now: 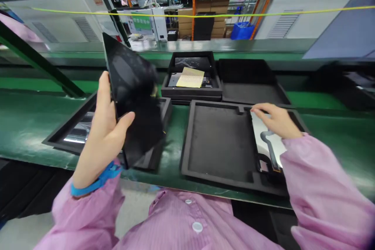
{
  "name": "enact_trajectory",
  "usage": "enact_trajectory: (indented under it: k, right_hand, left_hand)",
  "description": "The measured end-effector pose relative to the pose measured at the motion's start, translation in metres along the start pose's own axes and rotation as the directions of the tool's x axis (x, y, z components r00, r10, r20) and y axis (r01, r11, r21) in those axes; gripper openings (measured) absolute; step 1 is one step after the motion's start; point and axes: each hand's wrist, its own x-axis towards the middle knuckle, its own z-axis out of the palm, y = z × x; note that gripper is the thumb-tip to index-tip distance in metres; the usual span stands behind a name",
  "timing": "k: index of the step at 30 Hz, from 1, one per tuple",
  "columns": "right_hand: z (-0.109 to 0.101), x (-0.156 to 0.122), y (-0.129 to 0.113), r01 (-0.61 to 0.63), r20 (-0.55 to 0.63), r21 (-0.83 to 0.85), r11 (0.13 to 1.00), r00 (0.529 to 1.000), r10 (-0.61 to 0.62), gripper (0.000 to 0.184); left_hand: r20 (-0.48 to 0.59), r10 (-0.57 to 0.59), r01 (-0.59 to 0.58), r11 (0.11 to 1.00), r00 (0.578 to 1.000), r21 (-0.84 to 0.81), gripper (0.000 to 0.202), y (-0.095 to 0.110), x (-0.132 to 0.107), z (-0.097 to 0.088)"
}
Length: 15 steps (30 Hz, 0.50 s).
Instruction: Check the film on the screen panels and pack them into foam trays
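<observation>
My left hand (103,133) is closed round the edge of a dark glossy panel (133,93), holding it tilted upright above a black foam tray (70,127) at the left. My right hand (277,119) lies with fingers spread on a silver flat part (265,140) with a grey flex cable, which sits in the right pocket of a black foam tray (219,144) in front of me. The left pocket of that tray holds nothing.
Farther back on the green conveyor belt (26,117) stands a black tray (191,80) with a yellowish sheet (190,77) in it, and a further black tray (249,82) beside it. Shelves, boxes and a blue bin lie beyond the line.
</observation>
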Motion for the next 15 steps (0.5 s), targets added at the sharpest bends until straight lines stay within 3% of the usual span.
enact_trajectory:
  k: [3, 5, 7, 10, 15]
  right_hand:
    - [0.017, -0.005, 0.04, -0.02, 0.1, -0.17, 0.985, 0.994, 0.037, 0.023]
    - [0.026, -0.007, 0.055, -0.025, 0.126, -0.261, 0.965, 0.99, 0.06, 0.029]
    - [0.031, -0.009, 0.062, -0.036, 0.125, -0.342, 0.939, 0.989, 0.083, 0.039]
    - [0.035, -0.007, 0.063, -0.068, 0.097, -0.448, 0.892, 0.987, 0.124, 0.047]
    - [0.041, -0.001, 0.056, -0.11, 0.034, -0.548, 0.829, 0.988, 0.154, 0.044]
  left_hand:
    - [0.119, 0.126, -0.164, 0.898, 0.985, 0.407, 0.088, -0.031, -0.005, -0.001]
    - [0.256, 0.017, -0.174, 0.775, 0.967, 0.607, 0.092, -0.058, -0.009, 0.011]
    - [0.307, -0.16, -0.149, 0.614, 0.938, 0.775, 0.091, -0.081, -0.012, 0.027]
    - [0.296, -0.272, -0.131, 0.493, 0.916, 0.86, 0.084, -0.102, -0.016, 0.046]
    - [0.276, -0.327, -0.09, 0.484, 0.904, 0.87, 0.072, -0.117, -0.015, 0.059]
